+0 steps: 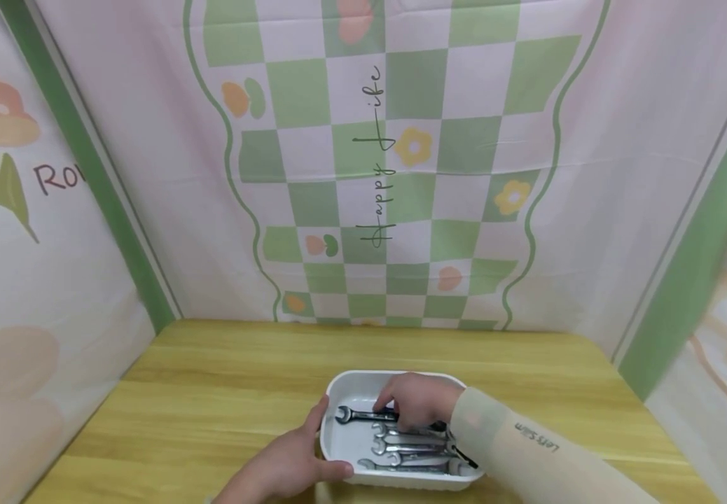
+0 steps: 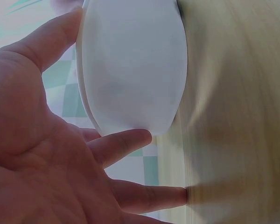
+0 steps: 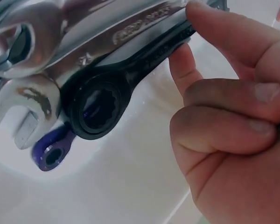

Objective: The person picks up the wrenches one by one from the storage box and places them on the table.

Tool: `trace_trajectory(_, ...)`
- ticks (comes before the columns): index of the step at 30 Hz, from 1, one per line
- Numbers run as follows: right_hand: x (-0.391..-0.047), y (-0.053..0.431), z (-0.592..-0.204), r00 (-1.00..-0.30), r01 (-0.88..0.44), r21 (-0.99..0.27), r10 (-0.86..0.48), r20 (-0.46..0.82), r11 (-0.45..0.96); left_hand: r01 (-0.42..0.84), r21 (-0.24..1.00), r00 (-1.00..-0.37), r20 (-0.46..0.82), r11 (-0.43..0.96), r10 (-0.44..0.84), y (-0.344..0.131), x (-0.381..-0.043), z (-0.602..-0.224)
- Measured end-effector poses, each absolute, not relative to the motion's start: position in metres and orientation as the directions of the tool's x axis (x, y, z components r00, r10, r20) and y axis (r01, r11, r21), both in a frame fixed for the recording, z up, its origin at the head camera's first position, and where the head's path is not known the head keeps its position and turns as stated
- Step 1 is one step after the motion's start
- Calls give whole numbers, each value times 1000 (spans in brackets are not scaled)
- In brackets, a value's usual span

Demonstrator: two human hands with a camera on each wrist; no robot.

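A white tray point(image 1: 332, 442) holds several silver wrenches point(image 1: 410, 448) lying side by side. Along their far side is a black ratchet wrench point(image 3: 144, 65), which my right hand point(image 1: 417, 399) pinches by the shank between thumb and index finger. The other fingers of that hand are folded in, as the right wrist view shows. My left hand point(image 1: 288, 458) rests against the tray's left end with spread, fairly straight fingers. In the left wrist view its thumb point(image 2: 60, 37) touches the rim and one finger point(image 2: 123, 142) lies against the outer wall.
A small purple ring end point(image 3: 53, 151) shows beside the black wrench's ring. The tray stands near the front of a wooden table point(image 1: 231, 378). Behind the table hangs a printed curtain point(image 1: 389, 161), with more fabric at both sides.
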State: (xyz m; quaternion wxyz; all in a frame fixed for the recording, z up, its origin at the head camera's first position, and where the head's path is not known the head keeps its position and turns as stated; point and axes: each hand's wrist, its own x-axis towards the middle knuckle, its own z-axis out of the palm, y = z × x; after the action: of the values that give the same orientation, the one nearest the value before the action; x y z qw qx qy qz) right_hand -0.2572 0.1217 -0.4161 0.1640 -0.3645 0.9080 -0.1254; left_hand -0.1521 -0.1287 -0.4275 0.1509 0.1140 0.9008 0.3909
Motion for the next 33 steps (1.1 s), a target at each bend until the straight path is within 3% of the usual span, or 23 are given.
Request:
trace_trajectory(7,-258,119,-422,-691,-651,-277,-702,-170,707,124,735,-930,-148,667,336,-130,-151,-428)
trace_trajectory(14,-258,119,-421,-713,-603,-318,-673,-196,732,132,733,-933,-135,667,334,-130,-150,-428)
trace_trajectory(22,-261,122,-423,-677,-648,-309,-712,-185,696,118,738,-931,-151,664,333,-130,-150,-425)
trace_trajectory(33,-264,130,-400,-784,-386,-643,-603,-150,661,74,750,-925,-194,657,326,-129,-151,-423)
